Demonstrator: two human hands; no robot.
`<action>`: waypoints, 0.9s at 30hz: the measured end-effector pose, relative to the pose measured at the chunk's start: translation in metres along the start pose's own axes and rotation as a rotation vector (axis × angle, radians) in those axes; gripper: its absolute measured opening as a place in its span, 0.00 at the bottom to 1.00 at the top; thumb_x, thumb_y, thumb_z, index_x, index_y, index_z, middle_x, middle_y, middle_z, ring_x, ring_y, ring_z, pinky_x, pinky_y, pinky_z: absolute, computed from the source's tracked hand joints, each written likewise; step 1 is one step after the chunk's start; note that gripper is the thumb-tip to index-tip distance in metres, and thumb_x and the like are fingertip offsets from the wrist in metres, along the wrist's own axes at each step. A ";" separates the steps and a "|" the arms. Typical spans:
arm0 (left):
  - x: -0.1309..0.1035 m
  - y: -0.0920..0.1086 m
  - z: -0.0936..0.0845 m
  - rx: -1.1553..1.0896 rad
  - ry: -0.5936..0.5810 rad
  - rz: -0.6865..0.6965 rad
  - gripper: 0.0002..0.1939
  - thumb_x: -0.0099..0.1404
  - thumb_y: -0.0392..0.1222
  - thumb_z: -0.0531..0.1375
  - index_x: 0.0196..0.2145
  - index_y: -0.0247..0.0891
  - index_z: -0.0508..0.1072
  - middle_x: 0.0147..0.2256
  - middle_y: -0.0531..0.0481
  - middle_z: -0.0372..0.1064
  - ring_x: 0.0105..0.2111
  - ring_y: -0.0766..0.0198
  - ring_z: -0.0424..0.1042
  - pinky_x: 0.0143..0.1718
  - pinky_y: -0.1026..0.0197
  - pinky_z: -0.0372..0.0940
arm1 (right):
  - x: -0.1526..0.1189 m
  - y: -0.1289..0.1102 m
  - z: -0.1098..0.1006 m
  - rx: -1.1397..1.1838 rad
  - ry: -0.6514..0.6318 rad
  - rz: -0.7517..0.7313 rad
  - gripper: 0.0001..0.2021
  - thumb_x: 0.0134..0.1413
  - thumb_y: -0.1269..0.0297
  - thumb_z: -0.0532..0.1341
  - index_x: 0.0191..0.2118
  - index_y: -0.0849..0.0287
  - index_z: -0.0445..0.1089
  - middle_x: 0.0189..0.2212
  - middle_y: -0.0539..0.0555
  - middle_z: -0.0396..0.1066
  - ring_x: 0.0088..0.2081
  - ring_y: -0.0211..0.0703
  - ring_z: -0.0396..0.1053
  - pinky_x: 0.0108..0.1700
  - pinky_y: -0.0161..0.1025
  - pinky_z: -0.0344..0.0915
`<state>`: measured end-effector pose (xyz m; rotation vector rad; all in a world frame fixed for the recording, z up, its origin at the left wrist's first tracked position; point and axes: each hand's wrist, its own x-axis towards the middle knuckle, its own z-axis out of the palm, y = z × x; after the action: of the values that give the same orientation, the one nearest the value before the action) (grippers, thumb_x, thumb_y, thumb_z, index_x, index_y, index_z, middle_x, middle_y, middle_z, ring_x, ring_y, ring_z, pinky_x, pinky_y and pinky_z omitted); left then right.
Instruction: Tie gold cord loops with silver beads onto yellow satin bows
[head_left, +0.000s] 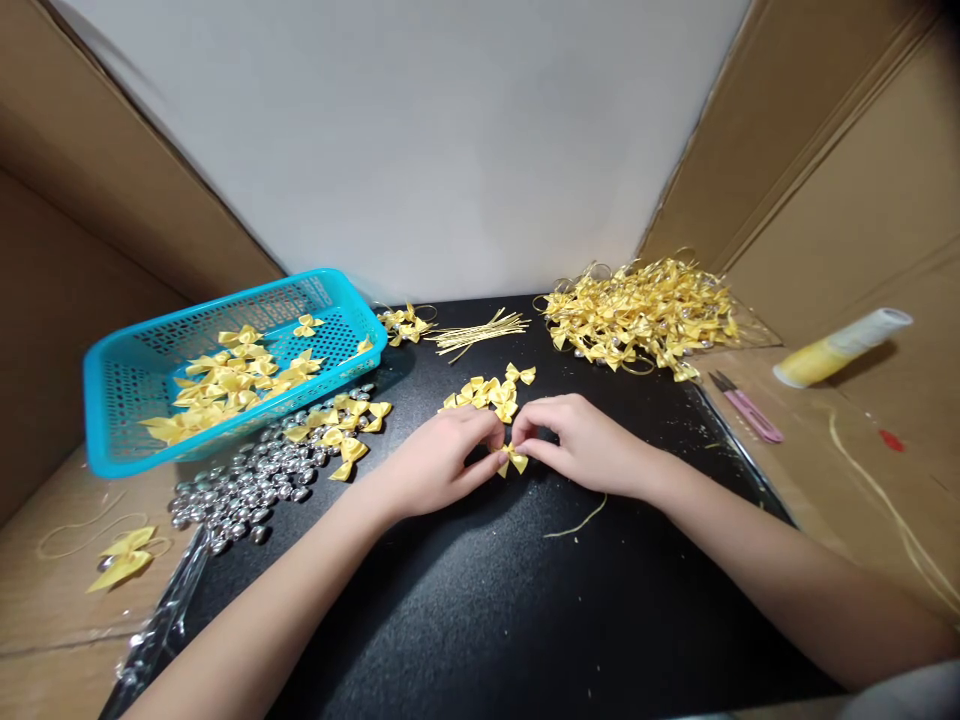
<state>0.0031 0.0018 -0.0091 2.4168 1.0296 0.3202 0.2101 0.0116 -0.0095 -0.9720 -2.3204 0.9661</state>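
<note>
Both my hands meet over the middle of the black board, with a small yellow ribbon bow [514,460] between their fingertips. My left hand [450,455] pinches it from the left, thumb and forefinger closed. From the other side my right hand [562,440] has its thumb and forefinger closed at the top of the same bow. Whether a cord runs through it is hidden by the fingers. Just behind my hands lies a small group of yellow bows [487,392]. A short piece of cord [581,522] lies on the board near my right wrist.
A blue basket [105,400] of bows stands at left, with silver beads [255,490] before it. Cut cords [484,332] lie at the back beside a heap of finished-looking bows [637,310]. Pink-handled snips [754,415] and a yellow-wound tube [840,348] are at right.
</note>
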 end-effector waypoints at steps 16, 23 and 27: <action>0.001 -0.005 0.003 -0.019 0.015 0.055 0.11 0.70 0.44 0.52 0.32 0.38 0.67 0.31 0.50 0.68 0.33 0.63 0.67 0.37 0.60 0.60 | 0.001 -0.001 0.001 -0.104 -0.024 0.002 0.05 0.56 0.73 0.61 0.30 0.60 0.70 0.29 0.51 0.72 0.32 0.39 0.68 0.40 0.37 0.62; 0.000 -0.007 0.000 -0.179 -0.073 0.041 0.12 0.70 0.45 0.51 0.31 0.37 0.66 0.29 0.52 0.66 0.30 0.66 0.64 0.34 0.63 0.59 | 0.000 0.001 -0.001 -0.013 -0.138 0.058 0.06 0.58 0.74 0.59 0.30 0.60 0.68 0.29 0.50 0.71 0.31 0.38 0.67 0.36 0.34 0.61; -0.001 -0.014 0.001 -0.339 -0.132 0.015 0.13 0.70 0.47 0.51 0.31 0.37 0.65 0.29 0.54 0.64 0.29 0.67 0.62 0.32 0.65 0.57 | 0.000 -0.001 -0.004 0.028 -0.184 0.096 0.06 0.59 0.73 0.58 0.30 0.61 0.68 0.28 0.50 0.70 0.29 0.37 0.65 0.34 0.33 0.59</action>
<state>-0.0055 0.0094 -0.0173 2.1108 0.8251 0.3089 0.2124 0.0129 -0.0066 -1.0297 -2.4202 1.1677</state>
